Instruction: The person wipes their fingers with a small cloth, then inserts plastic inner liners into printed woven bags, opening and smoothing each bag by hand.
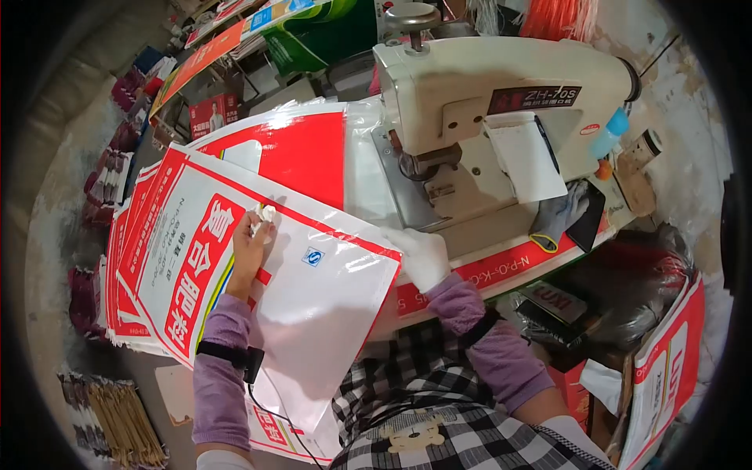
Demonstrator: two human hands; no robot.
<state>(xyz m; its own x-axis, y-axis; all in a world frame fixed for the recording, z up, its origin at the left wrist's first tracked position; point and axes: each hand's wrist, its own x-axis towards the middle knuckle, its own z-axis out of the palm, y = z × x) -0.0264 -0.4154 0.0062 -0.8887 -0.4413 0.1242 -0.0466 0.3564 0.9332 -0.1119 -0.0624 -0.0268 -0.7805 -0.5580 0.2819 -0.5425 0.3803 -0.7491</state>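
Observation:
A white and red printed fertilizer bag (337, 282) lies tilted in front of me, its near part hanging over my lap. My left hand (252, 244) is on its printed face, fingers curled together with white coverings at the tips; what they pinch, if anything, is hidden. In a white glove, my right hand (423, 257) grips the bag's right edge by the corner, fingers partly behind it. More bags of the same print (301, 149) lie stacked underneath and to the left. Just beyond my right hand stands a cream sewing machine (470, 86) with a metal bed.
On the machine bed rest a white paper pad (523, 160) and a black pen. Further right are a grey glove (560, 215), a dark phone-like slab (586, 218) and a thread spool (647, 146). Bundled bags (113, 419) sit at lower left. A cable runs from my left wrist strap.

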